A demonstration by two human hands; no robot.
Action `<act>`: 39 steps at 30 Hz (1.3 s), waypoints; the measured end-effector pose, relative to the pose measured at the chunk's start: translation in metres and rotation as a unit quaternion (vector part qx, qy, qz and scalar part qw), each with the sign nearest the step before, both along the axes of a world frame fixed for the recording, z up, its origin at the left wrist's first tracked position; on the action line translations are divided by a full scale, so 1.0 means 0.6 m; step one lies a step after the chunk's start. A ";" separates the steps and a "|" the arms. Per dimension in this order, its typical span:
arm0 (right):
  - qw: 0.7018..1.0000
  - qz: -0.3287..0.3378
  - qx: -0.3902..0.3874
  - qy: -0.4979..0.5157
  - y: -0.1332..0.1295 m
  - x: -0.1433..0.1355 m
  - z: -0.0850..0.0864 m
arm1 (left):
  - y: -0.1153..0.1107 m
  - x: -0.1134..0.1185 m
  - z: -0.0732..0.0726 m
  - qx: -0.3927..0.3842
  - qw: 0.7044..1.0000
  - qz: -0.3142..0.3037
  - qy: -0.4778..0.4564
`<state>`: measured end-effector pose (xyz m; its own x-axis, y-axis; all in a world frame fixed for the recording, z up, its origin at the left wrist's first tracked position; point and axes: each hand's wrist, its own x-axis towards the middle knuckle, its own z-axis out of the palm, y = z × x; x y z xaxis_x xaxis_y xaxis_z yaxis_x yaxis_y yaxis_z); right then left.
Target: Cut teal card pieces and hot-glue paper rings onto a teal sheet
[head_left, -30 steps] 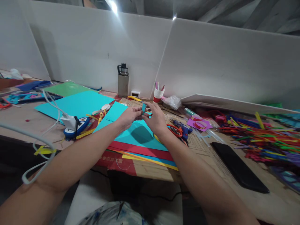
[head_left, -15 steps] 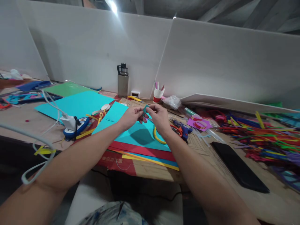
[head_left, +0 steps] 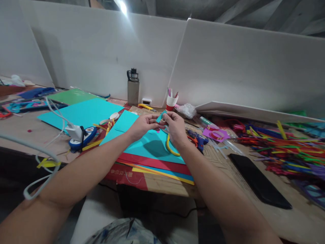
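Observation:
A small teal piece of paper [head_left: 159,117] is pinched between my two hands above the work surface. My left hand [head_left: 143,126] grips its left side, fingers closed. On the other side, my right hand [head_left: 175,126] has thumb and fingers closed on it; the fingers cover part of the piece. Below the hands lies a turquoise sheet [head_left: 142,149] with their shadow on it. A yellow curved handle [head_left: 169,147], apparently of scissors, rests on the sheet beneath my right hand. A bit of pink [head_left: 157,130] shows under the fingers.
Red paper [head_left: 152,163] edges out below the turquoise sheet. A blue glue gun [head_left: 201,141] and a black phone-like slab [head_left: 259,181] lie to the right, beside a pile of colourful pipe cleaners [head_left: 284,145]. Behind stand a bottle [head_left: 133,89] and a paper cup [head_left: 171,102] of pens.
Both hands have shifted slightly right with the teal piece. It has turned, showing a brighter face, and the left fingers have straightened somewhat.

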<state>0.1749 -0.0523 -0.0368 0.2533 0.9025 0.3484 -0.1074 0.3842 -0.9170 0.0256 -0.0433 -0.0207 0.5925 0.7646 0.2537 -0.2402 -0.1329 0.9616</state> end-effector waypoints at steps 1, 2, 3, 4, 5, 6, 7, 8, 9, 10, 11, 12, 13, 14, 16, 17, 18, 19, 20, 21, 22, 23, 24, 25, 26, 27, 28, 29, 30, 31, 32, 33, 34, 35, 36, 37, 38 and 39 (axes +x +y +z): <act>1.000 0.012 -0.005 0.022 -0.001 0.000 0.002 | 0.001 0.000 -0.001 -0.001 1.000 -0.016 -0.007; 0.999 0.025 -0.011 0.043 -0.002 0.000 0.003 | 0.003 -0.001 -0.003 -0.004 0.999 -0.030 -0.014; 0.997 0.035 -0.017 0.062 -0.003 0.000 0.004 | 0.006 -0.001 -0.006 -0.009 0.999 -0.039 -0.021; 0.996 0.042 -0.023 0.080 -0.003 0.000 0.005 | 0.009 -0.002 -0.009 -0.016 0.998 -0.045 -0.027; 0.994 0.045 -0.031 0.097 -0.002 0.001 0.005 | 0.011 -0.002 -0.013 -0.023 0.998 -0.047 -0.033; 0.992 0.049 -0.039 0.113 -0.001 0.001 0.005 | 0.013 -0.003 -0.015 -0.030 0.998 -0.046 -0.036; 0.989 0.052 -0.048 0.128 0.000 0.002 0.005 | 0.015 -0.003 -0.017 -0.037 0.998 -0.045 -0.038; 0.987 0.055 -0.056 0.140 0.002 0.003 0.005 | 0.015 -0.003 -0.018 -0.042 0.997 -0.043 -0.037; 0.985 0.059 -0.064 0.150 0.003 0.004 0.005 | 0.015 -0.002 -0.017 -0.045 0.997 -0.042 -0.036; 0.982 0.068 -0.072 0.159 0.003 0.005 0.005 | 0.014 -0.002 -0.017 -0.044 0.998 -0.042 -0.036; 0.979 0.078 -0.082 0.168 0.003 0.005 0.006 | 0.012 -0.002 -0.015 -0.039 0.998 -0.040 -0.035; 0.976 0.090 -0.094 0.176 0.003 0.004 0.007 | 0.010 -0.002 -0.014 -0.030 0.998 -0.036 -0.034; 0.972 0.101 -0.108 0.185 0.002 0.003 0.008 | 0.008 -0.001 -0.012 -0.018 0.999 -0.029 -0.032; 0.967 0.109 -0.122 0.193 0.001 0.002 0.010 | 0.005 -0.001 -0.010 -0.004 0.999 -0.019 -0.028; 0.961 0.118 -0.141 0.207 -0.002 -0.002 0.012 | 0.001 -0.001 -0.007 0.020 1.000 0.008 -0.019; 0.959 0.121 -0.144 0.212 -0.003 -0.004 0.013 | 0.000 -0.001 -0.005 0.028 0.999 0.022 -0.016; 0.958 0.127 -0.144 0.215 -0.003 -0.005 0.013 | -0.001 -0.001 -0.004 0.033 0.999 0.032 -0.014; 0.957 0.134 -0.142 0.216 -0.004 -0.006 0.013 | -0.002 -0.001 -0.003 0.037 0.998 0.039 -0.014; 0.957 0.141 -0.137 0.213 -0.004 -0.006 0.012 | -0.003 -0.001 -0.003 0.040 0.998 0.044 -0.014; 0.958 0.145 -0.132 0.208 -0.004 -0.006 0.011 | -0.003 -0.001 -0.002 0.042 0.998 0.048 -0.014; 0.961 0.145 -0.125 0.199 -0.004 -0.005 0.010 | -0.003 -0.002 -0.002 0.044 0.998 0.051 -0.013; 0.965 0.142 -0.116 0.187 -0.004 -0.005 0.009 | -0.002 -0.002 -0.002 0.045 0.997 0.054 -0.013; 0.969 0.138 -0.108 0.173 -0.004 -0.004 0.009 | -0.002 -0.003 -0.003 0.047 0.997 0.058 -0.013; 0.973 0.133 -0.099 0.158 -0.005 -0.003 0.009 | -0.001 -0.003 -0.003 0.048 0.997 0.060 -0.013; 0.978 0.128 -0.088 0.142 -0.006 -0.003 0.009 | 0.000 -0.003 -0.004 0.049 0.997 0.060 -0.011; 0.982 0.121 -0.076 0.126 -0.007 -0.003 0.010 | 0.001 -0.004 -0.005 0.051 0.997 0.060 -0.010; 0.986 0.112 -0.061 0.109 -0.008 -0.004 0.011 | 0.002 -0.004 -0.005 0.052 0.997 0.058 -0.010; 0.990 0.098 -0.043 0.091 -0.009 -0.004 0.011 | 0.003 -0.004 -0.006 0.052 0.997 0.055 -0.009; 0.994 0.080 -0.023 0.070 -0.010 -0.004 0.012 | 0.004 -0.004 -0.006 0.052 0.997 0.050 -0.008; 0.997 0.060 -0.005 0.048 -0.010 -0.005 0.011 | 0.004 -0.004 -0.007 0.052 0.998 0.045 -0.008; 0.999 0.042 0.010 0.025 -0.010 -0.005 0.011 | 0.004 -0.005 -0.007 0.050 0.998 0.039 -0.008; 0.999 0.025 0.022 0.005 -0.010 -0.005 0.010 | 0.005 -0.005 -0.007 0.048 0.998 0.033 -0.010; 0.999 0.011 0.030 -0.015 -0.010 -0.006 0.010 | 0.005 -0.005 -0.007 0.044 0.999 0.025 -0.014; 0.999 -0.002 0.035 -0.033 -0.010 -0.006 0.010 | 0.006 -0.005 -0.008 0.038 0.999 0.016 -0.018; 0.998 -0.014 0.041 -0.051 -0.011 -0.006 0.010 | 0.006 -0.005 -0.008 0.032 0.999 0.006 -0.023; 0.996 -0.027 0.047 -0.068 -0.012 -0.006 0.010 | 0.007 -0.006 -0.008 0.025 0.999 -0.003 -0.027; 0.994 -0.038 0.052 -0.087 -0.013 -0.007 0.011 | 0.008 -0.006 -0.009 0.019 0.999 -0.006 -0.029; 0.992 -0.048 0.057 -0.104 -0.015 -0.008 0.012 | 0.008 -0.006 -0.009 0.014 1.000 -0.003 -0.027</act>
<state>0.1701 -0.0612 -0.0296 0.2484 0.8295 0.5002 0.1227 0.4853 -0.8657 0.0221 -0.0383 -0.0260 0.5813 0.7534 0.3073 -0.2923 -0.1591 0.9430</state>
